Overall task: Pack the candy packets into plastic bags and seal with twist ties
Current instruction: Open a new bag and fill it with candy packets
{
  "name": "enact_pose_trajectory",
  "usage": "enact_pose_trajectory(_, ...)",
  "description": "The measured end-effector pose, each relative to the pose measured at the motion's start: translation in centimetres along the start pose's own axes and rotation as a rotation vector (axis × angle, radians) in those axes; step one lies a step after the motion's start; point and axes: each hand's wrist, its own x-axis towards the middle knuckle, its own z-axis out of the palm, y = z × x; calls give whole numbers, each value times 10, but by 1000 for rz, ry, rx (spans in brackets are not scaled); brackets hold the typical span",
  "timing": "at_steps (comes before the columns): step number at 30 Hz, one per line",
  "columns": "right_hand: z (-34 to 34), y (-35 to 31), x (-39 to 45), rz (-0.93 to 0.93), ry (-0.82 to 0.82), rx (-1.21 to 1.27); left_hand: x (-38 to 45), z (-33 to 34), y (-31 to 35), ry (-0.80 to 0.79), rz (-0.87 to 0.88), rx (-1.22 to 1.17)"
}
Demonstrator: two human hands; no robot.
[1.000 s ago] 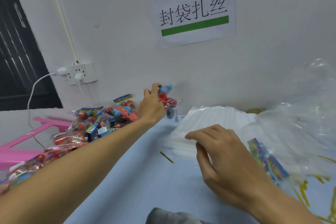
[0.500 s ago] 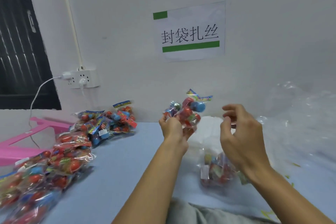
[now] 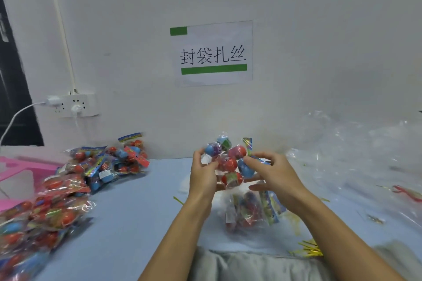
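Both hands are raised above the blue table [image 3: 127,207], meeting on one candy packet [image 3: 229,162]. My left hand [image 3: 203,177] grips the packet's left side, fingers curled round it with the thumb on the near face. My right hand [image 3: 274,173] pinches the packet's right edge, index finger and thumb closed on the plastic, the lower fingers spread loosely beneath. Both forearms run up from the lower frame edge and converge at the packet.

Packet orientation: held roughly upright, long axis near vertical and leaning slightly, printed header strip at the top right, red, blue and pink round candies showing through the clear wrap. It is off the table, in front of the wall.

Directly below my hands a clear plastic bag [image 3: 249,212] lies on the table with several packets already inside; its mouth is hidden behind my right hand, so I cannot tell which way it opens. Loose packets form a pile [image 3: 68,189] along the left, its near end blurred and cut off by the frame. Gold twist ties [image 3: 308,249] lie near my right forearm, partly covered by it. Crumpled clear bags [image 3: 356,157] at right are hard to separate from one another.
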Motion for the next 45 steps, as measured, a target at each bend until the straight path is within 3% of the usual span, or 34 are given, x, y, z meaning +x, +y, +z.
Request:
enact_pose_trajectory(6,-2,-1,4,56,-3,196,4,-3,0,90,22,106)
enact_pose_trajectory(11,-8,2,11,-1,190,238,10,-14,-3,341,54,317)
enact_pose_trajectory(15,-8,9,18,-51,319,173,12,-16,-2,407,99,506)
enact_pose_trajectory(19,-1,10,14,-141,334,41,12,-9,0,353,148,481)
enact_pose_trajectory(22,6,13,8,-212,349,-193,7,-3,2,281,207,465)
enact_pose_trajectory(28,22,18,-1,-337,155,-456,-10,16,1,-118,341,365)
enact_pose_trajectory(32,18,19,2,-266,185,-312,-10,15,1,-174,315,259)
enact_pose_trajectory(41,21,12,2,-126,97,164,-5,3,1,2,385,385)
enact_pose_trajectory(45,21,11,3,-127,64,265,-4,3,0,-82,379,220)
